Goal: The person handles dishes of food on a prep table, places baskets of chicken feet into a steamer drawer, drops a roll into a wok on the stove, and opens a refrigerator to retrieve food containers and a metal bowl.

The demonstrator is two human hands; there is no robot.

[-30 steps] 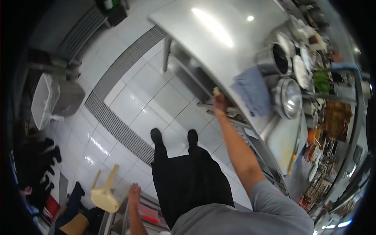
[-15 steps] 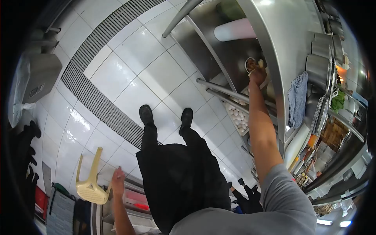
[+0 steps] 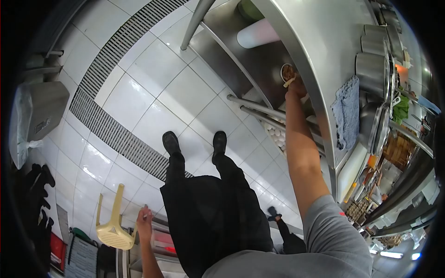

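Note:
My right hand (image 3: 296,87) reaches under the steel counter (image 3: 320,60) onto its shelf. Its fingers are closed around something pale and yellowish, too small to name, beside a white-rimmed bowl (image 3: 288,72) of brown food. A white and pink cylinder (image 3: 257,34) lies farther along the shelf, near a green container (image 3: 250,10). White eggs (image 3: 277,135) sit below my forearm. My left hand (image 3: 144,219) hangs low at the left, near a cream plastic stool (image 3: 115,235); its fingers are bent, and whether they hold anything is not clear.
A blue-grey cloth (image 3: 346,113) lies on the counter's edge, with steel pots (image 3: 371,69) behind it. The tiled floor (image 3: 171,92) has a drain grate (image 3: 111,134). Another person's legs (image 3: 289,234) are at the lower right. A steel bin (image 3: 48,104) stands at the left.
My right hand has shifted slightly along the shelf and now covers less of the bowl. My left hand sits a little lower. The view has moved slightly, and the other person's legs have changed position.

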